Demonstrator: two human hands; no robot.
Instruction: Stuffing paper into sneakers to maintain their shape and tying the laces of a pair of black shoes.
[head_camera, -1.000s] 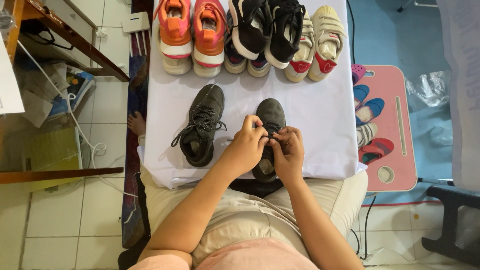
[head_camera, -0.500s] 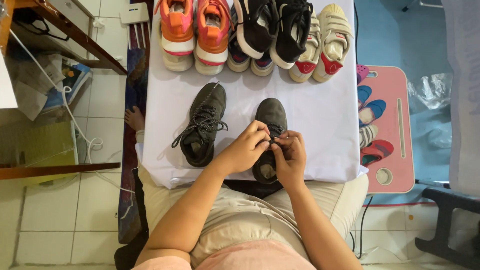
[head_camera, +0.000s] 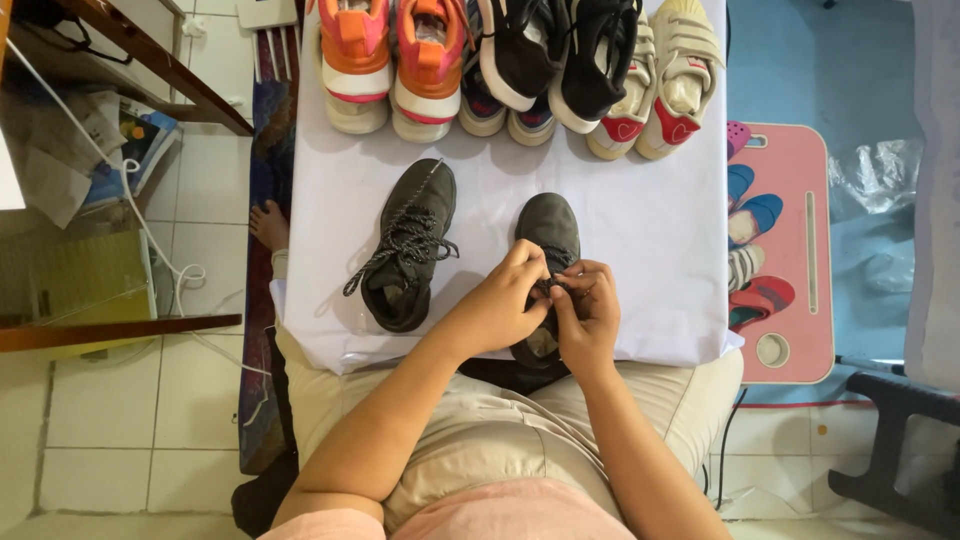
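The dark grey shoe (head_camera: 548, 228) lies on the white-covered table (head_camera: 660, 220) right in front of the person, its long axis running straight away from them, toe pointing toward the far row of shoes, heel at the near edge. Both hands sit over its middle, so the laces are directly under the fingertips. The left hand (head_camera: 497, 308) comes in from the left side and the right hand (head_camera: 588, 318) from the right; they are almost touching each other, neither clearly nearer. The fingers of both are curled in and pinched tight on the laces (head_camera: 556, 287), not spread at all. Its matching shoe (head_camera: 408, 243) rests just beside, to the left, laces loose and trailing, untouched.
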